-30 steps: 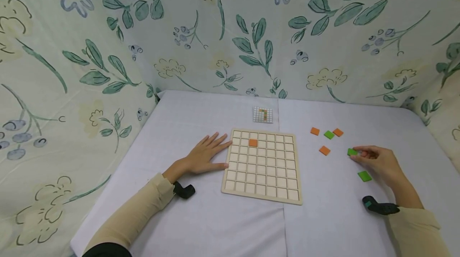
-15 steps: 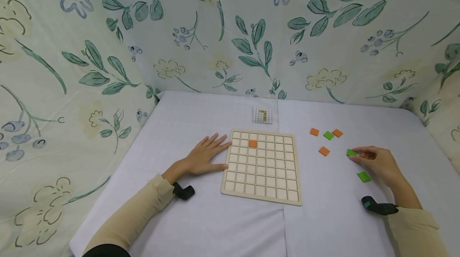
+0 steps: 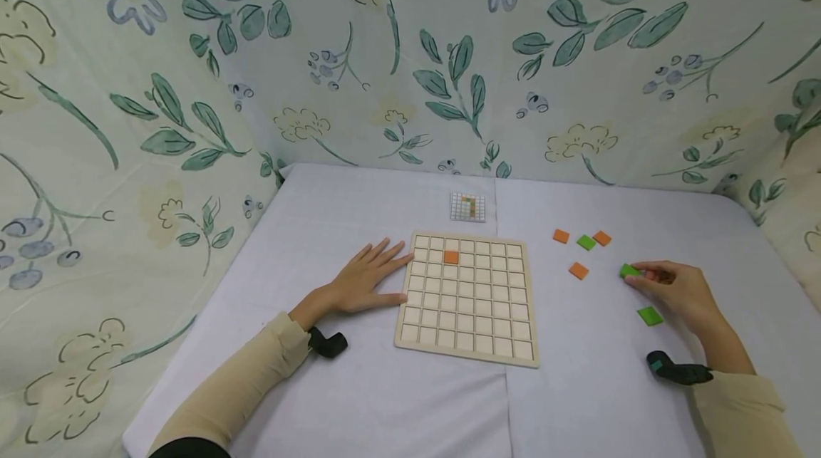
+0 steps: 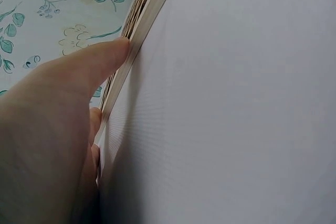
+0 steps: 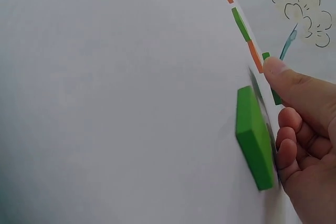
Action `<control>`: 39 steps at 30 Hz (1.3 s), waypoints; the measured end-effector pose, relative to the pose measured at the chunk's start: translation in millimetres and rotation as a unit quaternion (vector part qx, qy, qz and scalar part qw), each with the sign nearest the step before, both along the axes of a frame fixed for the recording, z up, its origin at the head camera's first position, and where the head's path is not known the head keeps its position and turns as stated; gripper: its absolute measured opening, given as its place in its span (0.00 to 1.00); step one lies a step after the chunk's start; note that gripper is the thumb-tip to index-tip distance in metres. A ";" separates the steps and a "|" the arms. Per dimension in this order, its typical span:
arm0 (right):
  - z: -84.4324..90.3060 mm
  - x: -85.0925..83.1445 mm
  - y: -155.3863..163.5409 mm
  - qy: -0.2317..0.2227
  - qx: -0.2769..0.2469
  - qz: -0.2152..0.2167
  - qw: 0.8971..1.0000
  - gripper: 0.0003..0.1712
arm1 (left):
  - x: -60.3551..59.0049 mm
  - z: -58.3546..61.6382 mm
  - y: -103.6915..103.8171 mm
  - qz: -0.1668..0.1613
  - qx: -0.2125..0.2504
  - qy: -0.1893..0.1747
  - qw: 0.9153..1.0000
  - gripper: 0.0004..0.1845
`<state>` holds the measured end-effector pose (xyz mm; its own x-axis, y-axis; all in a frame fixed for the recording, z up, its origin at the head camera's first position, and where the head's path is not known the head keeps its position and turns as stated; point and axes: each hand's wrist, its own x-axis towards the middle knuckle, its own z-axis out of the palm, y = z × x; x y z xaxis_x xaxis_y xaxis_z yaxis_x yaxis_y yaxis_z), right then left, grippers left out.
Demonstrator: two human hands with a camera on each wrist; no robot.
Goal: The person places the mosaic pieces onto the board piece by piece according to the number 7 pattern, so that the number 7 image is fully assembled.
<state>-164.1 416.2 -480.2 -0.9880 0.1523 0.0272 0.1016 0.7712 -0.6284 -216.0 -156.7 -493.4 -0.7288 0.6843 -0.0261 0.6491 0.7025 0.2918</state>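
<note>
Over on the right, the right hand (image 3: 673, 287) pinches a small green square tile (image 3: 628, 271) between thumb and curled fingers, low on the white tablecloth (image 3: 385, 401). Another green square tile (image 3: 650, 315) lies just beside its palm; three orange tiles and a green one sit further back. Across the cloth, the left hand (image 3: 365, 278) rests flat, fingers straight, its thumb touching the left edge of the pale wooden grid board (image 3: 468, 298), which holds one orange tile (image 3: 451, 257).

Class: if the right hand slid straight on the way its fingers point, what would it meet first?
Probably the green tile already at the right hand's fingertips; beyond it, likely the orange tile.
</note>
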 end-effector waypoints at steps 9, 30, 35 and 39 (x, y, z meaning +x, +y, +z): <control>14.4 -2.1 -12.3 0.019 0.003 0.011 1.000 0.25 | 0.1 0.2 -1.5 0.001 -0.004 -0.003 1.000 0.46; 39.9 -11.4 -69.4 0.072 -0.022 0.062 0.995 0.21 | 2.2 4.9 -0.1 -0.004 0.003 -0.001 1.000 0.45; 36.8 -19.4 -77.9 0.087 -0.044 0.089 0.991 0.19 | 2.1 4.7 -0.1 -0.001 0.002 -0.001 1.000 0.45; 34.1 -25.9 -86.5 0.088 -0.067 0.104 0.988 0.17 | 2.0 5.2 -0.2 0.001 -0.001 -0.004 1.000 0.45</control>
